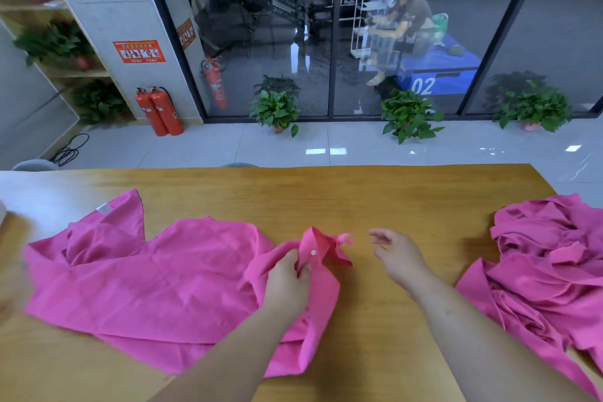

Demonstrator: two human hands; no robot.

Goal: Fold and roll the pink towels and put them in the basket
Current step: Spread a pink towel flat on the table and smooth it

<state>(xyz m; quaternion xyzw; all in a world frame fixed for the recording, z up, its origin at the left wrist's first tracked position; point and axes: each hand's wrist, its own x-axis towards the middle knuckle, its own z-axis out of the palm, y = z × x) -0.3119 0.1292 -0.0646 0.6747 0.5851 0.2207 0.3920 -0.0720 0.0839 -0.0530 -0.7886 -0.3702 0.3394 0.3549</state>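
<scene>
Left hand [288,282] pinches the spread towel [163,277] at its right corner; right hand [396,258] hangs released just beside. We see its length running left across the surface [375,199].

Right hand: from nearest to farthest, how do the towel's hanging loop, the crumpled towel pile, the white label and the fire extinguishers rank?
1. Hanging loop, just left of the right hand.
2. Crumpled towel pile, at the right end of the table.
3. White label, far left on the table.
4. Fire extinguishers, on the floor beyond the table.
</scene>
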